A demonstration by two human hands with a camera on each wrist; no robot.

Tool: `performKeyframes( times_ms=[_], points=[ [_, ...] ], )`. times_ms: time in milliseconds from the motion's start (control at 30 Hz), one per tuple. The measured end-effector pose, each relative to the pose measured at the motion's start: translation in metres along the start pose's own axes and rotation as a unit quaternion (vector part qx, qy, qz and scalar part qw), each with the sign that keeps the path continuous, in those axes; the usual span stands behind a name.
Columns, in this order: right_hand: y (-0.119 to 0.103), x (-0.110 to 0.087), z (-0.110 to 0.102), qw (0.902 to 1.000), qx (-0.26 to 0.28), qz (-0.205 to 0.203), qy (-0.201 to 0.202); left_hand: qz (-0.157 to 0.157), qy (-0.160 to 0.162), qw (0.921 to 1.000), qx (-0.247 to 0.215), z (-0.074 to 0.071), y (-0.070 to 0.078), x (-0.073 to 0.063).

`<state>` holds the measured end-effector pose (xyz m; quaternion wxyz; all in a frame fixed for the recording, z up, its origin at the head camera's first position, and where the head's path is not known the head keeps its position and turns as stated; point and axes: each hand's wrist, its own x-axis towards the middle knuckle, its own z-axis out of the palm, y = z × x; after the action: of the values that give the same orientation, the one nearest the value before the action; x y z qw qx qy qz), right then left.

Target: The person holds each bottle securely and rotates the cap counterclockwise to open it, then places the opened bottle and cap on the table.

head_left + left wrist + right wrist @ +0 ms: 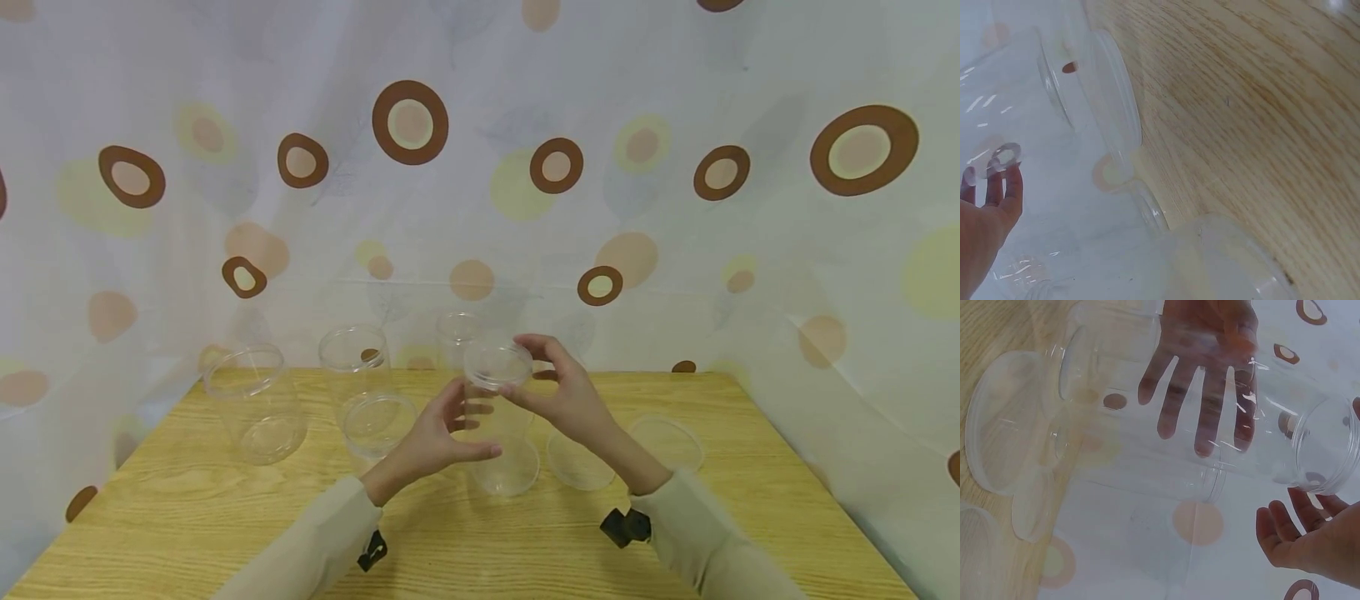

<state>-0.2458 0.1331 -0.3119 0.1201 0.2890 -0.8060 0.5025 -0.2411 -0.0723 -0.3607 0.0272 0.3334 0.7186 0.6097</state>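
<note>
A tall clear plastic jar (508, 458) stands upright near the middle of the wooden table. My left hand (431, 433) holds its side, thumb in front and the other fingers behind, showing through the clear wall. At the top, my right hand (566, 400) grips the round rim (498, 367) between thumb and fingers. In the right wrist view, the right hand's fingers (1300, 531) curl at the rim while the left fingers (1210, 406) spread along the body. The left wrist view shows fingertips (1010, 172) against clear plastic.
Other clear jars stand to the left: a wide one (258, 408), one further back (356, 367) and a lower one (378, 423). Another (457, 329) is behind the held jar. Two clear round lids (581, 462) (667, 443) lie right, partly behind the right forearm. A patterned curtain (480, 225) borders the table.
</note>
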Motion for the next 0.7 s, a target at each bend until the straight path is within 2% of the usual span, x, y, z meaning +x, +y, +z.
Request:
performKeyframes(
  times_ms=[100, 200, 333, 433, 500, 567, 633, 700],
  points=[
    [0.002, 0.002, -0.003, 0.9994, 0.019, -0.009, -0.027, 0.006, -0.01, 0.9999, -0.006, -0.001, 0.0, 0.0],
    [0.005, 0.005, -0.01, 0.9949, 0.061, -0.022, -0.078, 0.016, -0.025, 0.9994, -0.019, -0.002, -0.003, 0.0],
    [0.011, 0.008, -0.02, 0.9771, 0.142, -0.023, -0.157, 0.016, -0.046, 0.9984, -0.028, -0.003, -0.014, 0.004],
    [0.015, 0.01, -0.025, 0.963, 0.184, -0.019, -0.196, 0.009, -0.057, 0.9979, -0.028, -0.004, -0.021, 0.005],
    [0.017, 0.011, -0.026, 0.9573, 0.198, -0.024, -0.21, 0.006, -0.059, 0.9978, -0.028, -0.004, -0.016, 0.004],
    [0.019, 0.011, -0.026, 0.956, 0.199, -0.028, -0.214, 0.003, -0.057, 0.998, -0.027, -0.003, -0.009, 0.003],
    [0.018, 0.01, -0.025, 0.9586, 0.193, -0.034, -0.207, 0.001, -0.05, 0.9984, -0.025, -0.003, -0.002, 0.001],
    [0.016, 0.009, -0.023, 0.9668, 0.173, -0.036, -0.185, 0.002, -0.04, 0.999, -0.021, -0.002, 0.001, 0.0]
  ],
)
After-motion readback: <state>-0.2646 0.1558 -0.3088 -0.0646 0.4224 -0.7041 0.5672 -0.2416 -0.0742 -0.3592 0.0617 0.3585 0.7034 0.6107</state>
